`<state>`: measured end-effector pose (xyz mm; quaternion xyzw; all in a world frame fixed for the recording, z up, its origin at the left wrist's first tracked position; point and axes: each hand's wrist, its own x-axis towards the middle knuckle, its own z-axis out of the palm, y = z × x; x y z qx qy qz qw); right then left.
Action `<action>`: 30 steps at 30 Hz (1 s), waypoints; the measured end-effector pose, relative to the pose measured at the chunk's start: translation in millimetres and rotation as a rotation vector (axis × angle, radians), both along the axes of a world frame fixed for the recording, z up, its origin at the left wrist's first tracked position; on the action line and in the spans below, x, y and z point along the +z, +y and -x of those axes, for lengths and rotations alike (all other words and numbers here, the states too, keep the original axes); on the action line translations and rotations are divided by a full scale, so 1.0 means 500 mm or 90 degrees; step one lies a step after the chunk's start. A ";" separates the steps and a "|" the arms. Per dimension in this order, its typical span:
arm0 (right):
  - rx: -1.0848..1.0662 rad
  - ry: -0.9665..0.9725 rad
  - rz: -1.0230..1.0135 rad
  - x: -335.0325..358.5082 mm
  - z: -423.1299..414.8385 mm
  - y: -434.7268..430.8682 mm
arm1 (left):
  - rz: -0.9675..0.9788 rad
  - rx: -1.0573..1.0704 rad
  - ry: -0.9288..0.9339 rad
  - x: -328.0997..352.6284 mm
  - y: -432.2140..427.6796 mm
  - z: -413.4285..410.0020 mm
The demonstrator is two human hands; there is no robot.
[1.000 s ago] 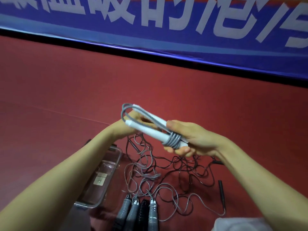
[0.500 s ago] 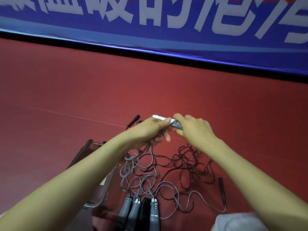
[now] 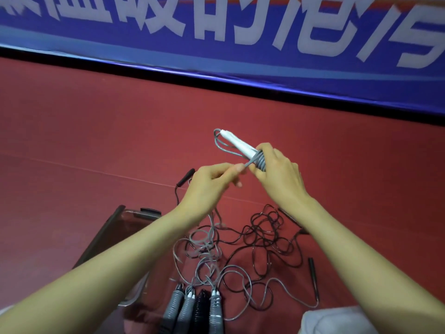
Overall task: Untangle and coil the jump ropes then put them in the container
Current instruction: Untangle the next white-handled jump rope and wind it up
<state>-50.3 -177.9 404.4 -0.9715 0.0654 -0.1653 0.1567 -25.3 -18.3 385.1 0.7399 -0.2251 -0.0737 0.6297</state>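
My right hand (image 3: 277,172) grips the white handles (image 3: 237,143) of a grey jump rope, with several turns of grey cord wound around them at my fingers. My left hand (image 3: 212,179) pinches the free grey cord (image 3: 248,164) just left of that winding. The rest of the grey rope (image 3: 207,251) hangs down into a tangle on the red floor, mixed with a black rope (image 3: 267,235). A clear plastic container (image 3: 115,227) lies at the lower left, partly hidden by my left forearm.
Several grey and black ribbed handles (image 3: 192,307) lie side by side at the bottom centre. Thin black handles lie at the left (image 3: 185,180) and the right (image 3: 313,268). A blue banner (image 3: 240,44) runs along the back. Pale cloth (image 3: 337,321) shows at the bottom right.
Both hands have risen and drawn apart. The white handles now stick up and left from my right hand, and the grey cord is stretched between my hands.
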 end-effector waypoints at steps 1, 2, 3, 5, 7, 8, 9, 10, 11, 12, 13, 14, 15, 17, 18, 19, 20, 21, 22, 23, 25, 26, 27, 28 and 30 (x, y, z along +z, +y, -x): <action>0.008 -0.012 -0.045 0.003 0.001 -0.001 | 0.039 -0.030 0.124 0.001 0.002 -0.005; 0.020 -0.014 -0.084 0.006 0.004 0.001 | 0.064 -0.049 0.208 -0.001 0.007 -0.012; 0.038 -0.009 -0.117 0.007 0.005 0.003 | 0.071 -0.061 0.247 -0.004 0.011 -0.019; 0.089 0.023 -0.185 0.009 0.008 0.006 | 0.053 -0.067 0.236 -0.012 0.018 -0.030; 0.147 0.076 -0.262 0.012 0.011 0.005 | 0.029 -0.059 0.183 -0.019 0.019 -0.037; 0.180 0.104 -0.299 0.014 0.012 0.003 | 0.014 -0.046 0.159 -0.022 0.018 -0.041; 0.211 0.127 -0.339 0.015 0.012 0.001 | 0.004 -0.037 0.142 -0.023 0.018 -0.042; 0.236 0.142 -0.393 0.017 0.013 0.002 | 0.003 -0.034 0.135 -0.025 0.018 -0.043; 0.245 0.149 -0.466 0.018 0.012 0.004 | 0.004 -0.041 0.129 -0.027 0.017 -0.044; 0.241 0.154 -0.562 0.018 0.012 0.007 | -0.006 -0.051 0.116 -0.025 0.016 -0.044; 0.225 0.156 -0.655 0.016 0.010 0.010 | -0.026 -0.061 0.099 -0.023 0.015 -0.042; 0.203 0.157 -0.726 0.016 0.009 0.013 | -0.049 -0.065 0.089 -0.021 0.014 -0.040; 0.184 0.154 -0.769 0.015 0.007 0.015 | -0.074 -0.065 0.089 -0.020 0.014 -0.041; 0.165 0.145 -0.816 0.016 0.006 0.020 | -0.134 -0.061 0.100 -0.019 0.016 -0.043; 0.161 0.140 -0.831 0.016 0.006 0.021 | -0.146 -0.076 0.107 -0.019 0.020 -0.047; 0.157 0.133 -0.842 0.015 0.005 0.018 | -0.129 -0.106 0.118 -0.018 0.026 -0.050; 0.152 0.124 -0.855 0.015 0.005 0.013 | -0.085 -0.142 0.136 -0.016 0.033 -0.056; 0.147 0.118 -0.868 0.015 0.004 0.005 | -0.033 -0.181 0.154 -0.013 0.040 -0.063; 0.147 0.118 -0.882 0.016 0.004 -0.001 | 0.006 -0.208 0.167 -0.012 0.047 -0.071; 0.155 0.129 -0.896 0.017 0.005 -0.006 | 0.026 -0.224 0.172 -0.013 0.056 -0.079; 0.194 0.191 -0.918 0.026 0.013 -0.005 | 0.013 -0.239 0.159 -0.017 0.070 -0.087; 0.221 0.239 -0.919 0.032 0.020 -0.001 | 0.001 -0.245 0.146 -0.021 0.074 -0.089; 0.246 0.289 -0.913 0.038 0.027 0.004 | -0.015 -0.250 0.126 -0.024 0.077 -0.090; 0.266 0.339 -0.902 0.044 0.035 0.007 | -0.040 -0.253 0.101 -0.021 0.079 -0.087; 0.288 0.429 -0.879 0.049 0.046 0.011 | -0.068 -0.257 0.062 -0.021 0.077 -0.080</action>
